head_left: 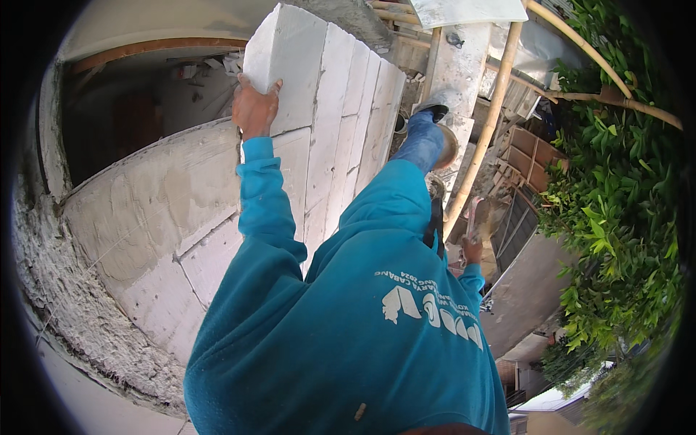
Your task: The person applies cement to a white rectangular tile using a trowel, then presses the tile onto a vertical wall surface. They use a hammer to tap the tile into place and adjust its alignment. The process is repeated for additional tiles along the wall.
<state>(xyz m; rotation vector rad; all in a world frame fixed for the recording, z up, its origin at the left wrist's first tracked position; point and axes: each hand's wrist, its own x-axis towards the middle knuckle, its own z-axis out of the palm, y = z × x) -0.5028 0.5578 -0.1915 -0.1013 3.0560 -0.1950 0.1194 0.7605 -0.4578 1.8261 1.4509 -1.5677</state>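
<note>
My left hand grips the near lower corner of a white lightweight concrete block, with the thumb on one face and the fingers round the other. That block sits at the top of a wall of white blocks with thin dark joints. Low on my right side, my right hand is closed round a thin, pale pinkish thing. It looks like a tool or handle, but its kind is too small and blurred to name.
A grey plank walkway with my feet on it runs beside the wall. Bamboo poles line its right side, with leafy branches beyond. A dark window opening is at the left, above a partly plastered wall stretch.
</note>
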